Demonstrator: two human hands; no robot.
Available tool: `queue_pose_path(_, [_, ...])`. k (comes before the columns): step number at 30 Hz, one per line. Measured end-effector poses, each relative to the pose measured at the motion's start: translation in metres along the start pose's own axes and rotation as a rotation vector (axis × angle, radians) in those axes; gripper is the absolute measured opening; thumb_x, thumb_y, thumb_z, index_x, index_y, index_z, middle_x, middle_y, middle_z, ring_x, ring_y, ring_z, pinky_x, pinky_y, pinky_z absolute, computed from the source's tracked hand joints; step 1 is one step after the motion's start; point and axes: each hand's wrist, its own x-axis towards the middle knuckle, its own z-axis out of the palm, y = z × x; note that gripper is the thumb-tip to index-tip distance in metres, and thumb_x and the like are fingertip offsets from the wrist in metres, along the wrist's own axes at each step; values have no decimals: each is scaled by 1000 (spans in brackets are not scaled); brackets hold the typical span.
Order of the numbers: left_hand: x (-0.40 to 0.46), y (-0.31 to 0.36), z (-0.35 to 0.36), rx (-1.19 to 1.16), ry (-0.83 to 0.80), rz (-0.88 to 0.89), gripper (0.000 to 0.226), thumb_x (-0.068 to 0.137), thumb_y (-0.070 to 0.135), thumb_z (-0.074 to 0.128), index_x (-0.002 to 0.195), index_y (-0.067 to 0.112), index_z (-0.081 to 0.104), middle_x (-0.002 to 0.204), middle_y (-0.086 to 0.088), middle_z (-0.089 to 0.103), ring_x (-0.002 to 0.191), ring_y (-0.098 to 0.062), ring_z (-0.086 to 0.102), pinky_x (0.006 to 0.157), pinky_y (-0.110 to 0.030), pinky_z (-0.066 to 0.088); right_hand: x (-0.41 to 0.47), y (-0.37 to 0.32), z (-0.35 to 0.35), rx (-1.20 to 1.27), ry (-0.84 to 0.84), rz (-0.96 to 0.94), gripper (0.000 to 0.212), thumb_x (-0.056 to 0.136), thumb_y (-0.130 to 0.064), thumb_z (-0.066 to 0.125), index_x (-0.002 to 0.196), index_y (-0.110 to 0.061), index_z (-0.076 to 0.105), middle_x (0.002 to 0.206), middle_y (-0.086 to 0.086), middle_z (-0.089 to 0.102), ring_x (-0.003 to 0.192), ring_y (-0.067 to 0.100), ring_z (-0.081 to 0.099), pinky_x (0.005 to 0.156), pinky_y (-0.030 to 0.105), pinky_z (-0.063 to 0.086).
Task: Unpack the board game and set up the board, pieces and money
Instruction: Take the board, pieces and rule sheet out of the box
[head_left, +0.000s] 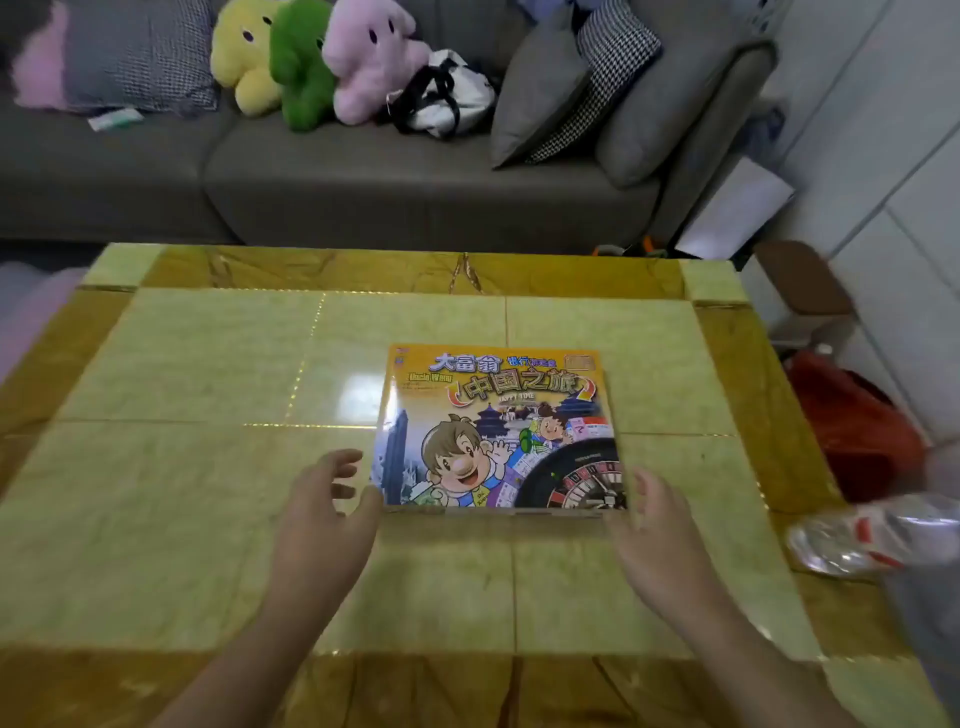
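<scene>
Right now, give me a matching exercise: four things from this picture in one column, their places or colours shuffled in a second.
Things:
1. game box
2. left hand
3. middle plush toy
4. red bag

Descriptions:
A. green, on the sofa
B. on the floor right of the table
C. closed, flat on the table
D. open, at the box's near left corner

Pairs: 1-C, 2-D, 3-A, 4-B

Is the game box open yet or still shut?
Shut. The game box lies flat on the table, printed cover up, nothing unpacked. The left hand and right hand flank its near corners.
</scene>
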Motion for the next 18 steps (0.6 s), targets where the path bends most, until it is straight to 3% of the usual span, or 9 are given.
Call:
queue_pose_path(2, [14, -19, 29, 44, -28, -5, 46, 93, 32, 69, 137, 24, 57, 130, 5, 57, 114, -16, 59, 94, -44, 52, 21, 14, 20, -26, 70, 15, 61, 98, -25, 69, 152, -17, 41, 134, -1, 45, 134, 21, 45, 110, 38, 38])
queue_pose_path(3, [24, -32, 44, 46, -57, 3, 45, 93, 39, 67, 134, 21, 59, 128, 0, 57, 117, -21, 57, 94, -45, 50, 34, 21, 31, -25, 88, 7, 61, 98, -30, 69, 151, -17, 42, 138, 1, 46, 134, 22, 43, 111, 40, 38])
queue_pose_path(6, [49, -65, 86, 21, -85, 24, 38, 89, 58, 54, 102, 23, 63, 103, -3, 65, 101, -29, 62, 76, -43, 48, 63, 46, 59, -66, 119, -5, 48, 99, -47, 60, 139, -21, 51, 130, 1, 53, 126, 24, 47, 105, 43, 42])
queue_pose_path(10, [57, -79, 106, -96, 22, 109, 21, 100, 37, 59, 92, 18, 66, 86, -2, 67, 82, -22, 62, 69, -37, 45, 68, 69, 78, 62, 264, -89, 42, 99, -49, 58, 134, -24, 60, 125, -3, 59, 121, 22, 51, 104, 48, 46])
queue_pose_path(13, [54, -86, 113, -197, 30, 147, 17, 100, 36, 59, 93, 22, 65, 82, 4, 66, 77, -18, 61, 64, -34, 40, 65, 78, 88, 164, 313, -135, 37, 100, -47, 60, 126, -22, 64, 122, -1, 61, 118, 23, 55, 103, 48, 48])
queue_pose_path(15, [52, -90, 115, -206, 32, 164, 18, 101, 36, 58, 91, 22, 62, 79, 5, 62, 73, -16, 56, 62, -34, 36, 66, 77, 86, 206, 292, -154, 25, 100, -42, 63, 114, -21, 67, 112, -3, 68, 104, 19, 63, 87, 38, 52])
queue_pose_path(18, [33, -85, 108, -259, 29, 177, 20, 101, 36, 58, 92, 19, 62, 81, 1, 63, 74, -18, 56, 61, -34, 35, 50, 75, 76, 331, 263, -129, 17, 100, -34, 67, 105, -18, 69, 99, -6, 73, 85, 7, 64, 63, 24, 42])
